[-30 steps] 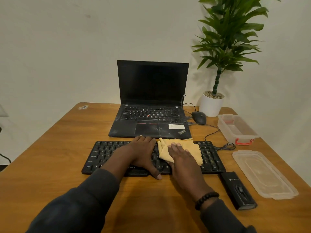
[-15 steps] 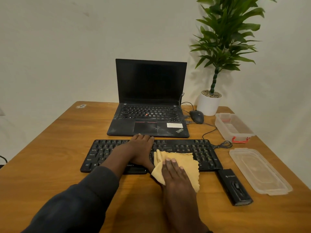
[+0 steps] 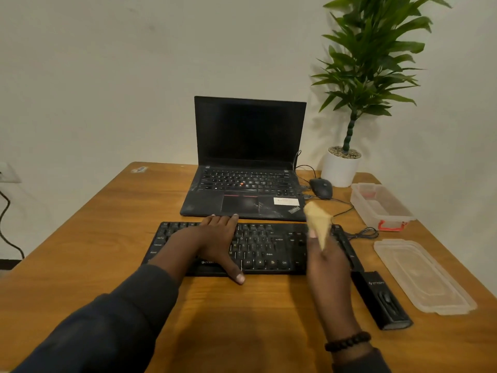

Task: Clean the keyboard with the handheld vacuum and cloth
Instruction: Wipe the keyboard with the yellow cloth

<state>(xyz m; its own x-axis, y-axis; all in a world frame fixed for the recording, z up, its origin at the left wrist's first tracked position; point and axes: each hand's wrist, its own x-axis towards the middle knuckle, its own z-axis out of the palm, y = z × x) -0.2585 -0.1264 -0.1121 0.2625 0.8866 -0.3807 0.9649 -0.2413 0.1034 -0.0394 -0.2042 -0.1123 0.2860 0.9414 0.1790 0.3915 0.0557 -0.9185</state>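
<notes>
A black keyboard (image 3: 265, 246) lies across the wooden desk (image 3: 107, 238) in front of me. My left hand (image 3: 217, 238) rests flat on its left half, fingers spread, thumb over the near edge. My right hand (image 3: 326, 270) is raised above the keyboard's right end and pinches a yellow cloth (image 3: 317, 220), which stands up bunched and blurred above the fingers. The black handheld vacuum (image 3: 382, 300) lies on the desk just right of the keyboard, untouched.
An open black laptop (image 3: 247, 168) sits behind the keyboard, with a mouse (image 3: 321, 188) and cables to its right. A potted plant (image 3: 341, 168) stands at the back right. A clear plastic box (image 3: 379, 204) and its lid (image 3: 422, 275) lie along the right edge.
My right hand wiped the cloth toward the keyboard's near edge, then lifted it off and swung right; the cloth now hangs in the air. My left hand stayed on the keyboard.
</notes>
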